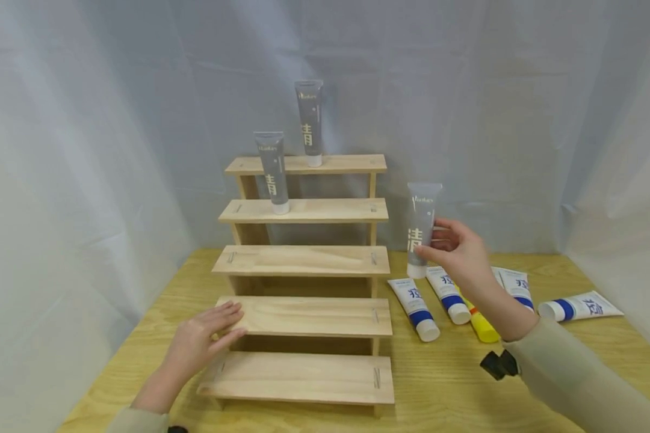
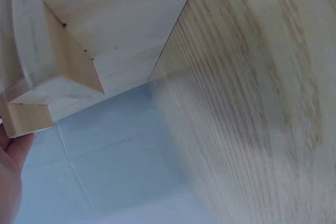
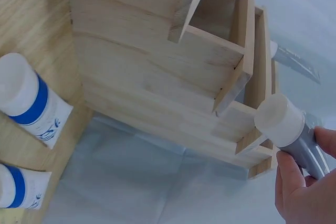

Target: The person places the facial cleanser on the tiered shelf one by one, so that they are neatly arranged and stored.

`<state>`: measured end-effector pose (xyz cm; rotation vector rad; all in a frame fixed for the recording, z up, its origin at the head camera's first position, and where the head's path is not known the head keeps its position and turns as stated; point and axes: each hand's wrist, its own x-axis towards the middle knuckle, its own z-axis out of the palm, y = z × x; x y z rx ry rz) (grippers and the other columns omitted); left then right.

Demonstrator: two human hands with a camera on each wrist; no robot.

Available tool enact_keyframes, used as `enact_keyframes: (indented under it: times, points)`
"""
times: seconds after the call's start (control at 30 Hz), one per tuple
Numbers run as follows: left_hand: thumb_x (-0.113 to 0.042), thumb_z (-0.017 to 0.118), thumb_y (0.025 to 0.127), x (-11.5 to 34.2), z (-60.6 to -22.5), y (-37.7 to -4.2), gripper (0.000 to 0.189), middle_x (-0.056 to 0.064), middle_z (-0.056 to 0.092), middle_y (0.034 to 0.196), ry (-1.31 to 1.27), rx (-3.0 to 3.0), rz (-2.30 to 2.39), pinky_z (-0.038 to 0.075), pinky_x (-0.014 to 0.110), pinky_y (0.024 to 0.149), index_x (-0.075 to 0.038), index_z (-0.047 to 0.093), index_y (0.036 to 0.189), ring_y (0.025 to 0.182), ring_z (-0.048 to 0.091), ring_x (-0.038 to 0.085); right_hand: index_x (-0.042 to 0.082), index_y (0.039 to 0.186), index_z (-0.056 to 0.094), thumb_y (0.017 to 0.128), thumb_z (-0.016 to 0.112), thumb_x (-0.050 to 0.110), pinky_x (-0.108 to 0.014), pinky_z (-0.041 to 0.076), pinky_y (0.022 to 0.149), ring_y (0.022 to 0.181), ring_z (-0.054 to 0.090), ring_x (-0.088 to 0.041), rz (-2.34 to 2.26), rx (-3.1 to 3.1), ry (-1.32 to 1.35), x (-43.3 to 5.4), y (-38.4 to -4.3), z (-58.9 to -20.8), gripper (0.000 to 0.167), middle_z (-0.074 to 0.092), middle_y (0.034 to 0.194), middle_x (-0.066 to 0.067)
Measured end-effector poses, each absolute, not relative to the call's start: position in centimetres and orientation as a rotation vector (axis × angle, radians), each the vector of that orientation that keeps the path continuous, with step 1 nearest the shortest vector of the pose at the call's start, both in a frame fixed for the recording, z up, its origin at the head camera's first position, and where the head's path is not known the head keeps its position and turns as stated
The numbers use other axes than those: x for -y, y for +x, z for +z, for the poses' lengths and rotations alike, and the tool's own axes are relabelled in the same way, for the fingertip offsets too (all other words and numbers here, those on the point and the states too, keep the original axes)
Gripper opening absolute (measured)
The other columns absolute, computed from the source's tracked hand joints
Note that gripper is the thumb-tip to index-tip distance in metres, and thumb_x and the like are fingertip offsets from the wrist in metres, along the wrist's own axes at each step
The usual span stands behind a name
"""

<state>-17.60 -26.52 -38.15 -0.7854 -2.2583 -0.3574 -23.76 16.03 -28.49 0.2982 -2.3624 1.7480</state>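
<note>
My right hand [image 1: 463, 255] pinches a grey squeeze tube [image 1: 424, 210] upright, white cap down, to the right of a stepped wooden display stand [image 1: 303, 261]. In the right wrist view the tube's white cap [image 3: 279, 120] is close to the stand's side. At the left end of the second step from the bottom, my left hand [image 1: 203, 337] grips the board, fingers on top and thumb at its front edge. Only part of that hand [image 2: 10, 177] shows in the left wrist view. Matching grey tubes stand on the top step [image 1: 310, 120] and the step below it [image 1: 272, 171].
Several white tubes with blue bands [image 1: 414, 310] lie on the wood-grain table [image 1: 439, 385] right of the stand. A yellow tube [image 1: 484, 328] lies among them, partly behind my right forearm. Pale sheeting [image 1: 482, 120] hangs behind and at both sides.
</note>
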Motion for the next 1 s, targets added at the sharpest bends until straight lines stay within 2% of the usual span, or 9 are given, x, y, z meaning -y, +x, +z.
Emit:
enact_keyframes:
  times: [0.07, 0.47, 0.63, 0.83, 0.93, 1.0]
  points:
    - [-0.041, 0.060, 0.080, 26.5, -38.2, -17.6, 0.044, 0.013, 0.065, 0.098, -0.786, 2.258, -0.356, 0.051, 0.040, 0.070, 0.000, 0.068, 0.092, 0.090, 0.061, 0.027, 0.005, 0.127, 0.042, 0.074, 0.072, 0.030, -0.042, 0.046, 0.086, 0.100, 0.053, -0.028, 1.742, 2.372, 0.286, -15.3, -23.6, -27.7, 0.066, 0.052, 0.114, -0.015]
    - [-0.041, 0.060, 0.079, 26.4, -38.1, -17.4, 0.044, 0.013, 0.065, 0.097, -0.783, 2.258, -0.359, 0.051, 0.040, 0.071, 0.000, 0.068, 0.092, 0.090, 0.061, 0.027, 0.003, 0.126, 0.043, 0.076, 0.071, 0.012, -0.037, 0.049, 0.081, 0.098, 0.053, -0.027, 1.821, 2.266, 0.342, -12.6, -25.4, -26.3, 0.058, 0.053, 0.113, -0.016]
    - [-0.039, 0.062, 0.079, 26.3, -38.1, -17.4, 0.042, 0.013, 0.065, 0.097, -0.785, 2.254, -0.365, 0.051, 0.040, 0.070, 0.000, 0.068, 0.091, 0.089, 0.061, 0.027, 0.003, 0.126, 0.044, 0.076, 0.071, 0.012, -0.037, 0.049, 0.081, 0.097, 0.054, -0.026, 1.791, 2.252, 0.339, -11.5, -25.9, -25.8, 0.057, 0.054, 0.111, -0.016]
    - [-0.044, 0.057, 0.081, 26.3, -38.0, -17.5, 0.046, 0.014, 0.065, 0.096, -0.784, 2.237, -0.361, 0.051, 0.041, 0.071, 0.000, 0.068, 0.090, 0.089, 0.062, 0.028, 0.003, 0.123, 0.048, 0.074, 0.072, 0.010, -0.035, 0.050, 0.079, 0.094, 0.056, -0.026, 1.827, 2.156, 0.399, -10.4, -27.2, -25.6, 0.055, 0.057, 0.107, -0.016]
    - [-0.045, 0.055, 0.082, 26.3, -37.9, -17.5, 0.048, 0.014, 0.065, 0.096, -0.785, 2.232, -0.358, 0.051, 0.041, 0.071, 0.000, 0.069, 0.090, 0.088, 0.062, 0.028, 0.008, 0.120, 0.051, 0.068, 0.078, 0.014, -0.029, 0.052, 0.073, 0.090, 0.059, -0.022, 1.879, 2.025, 0.502, -10.7, -32.2, -28.6, 0.059, 0.059, 0.105, -0.012]
    - [-0.045, 0.055, 0.082, 26.3, -37.9, -17.5, 0.048, 0.014, 0.065, 0.096, -0.787, 2.231, -0.359, 0.051, 0.040, 0.071, 0.000, 0.069, 0.090, 0.088, 0.062, 0.028, 0.010, 0.119, 0.052, 0.066, 0.079, 0.015, -0.029, 0.052, 0.072, 0.089, 0.059, -0.021, 1.900, 1.992, 0.521, -10.5, -33.5, -29.0, 0.060, 0.059, 0.104, -0.011]
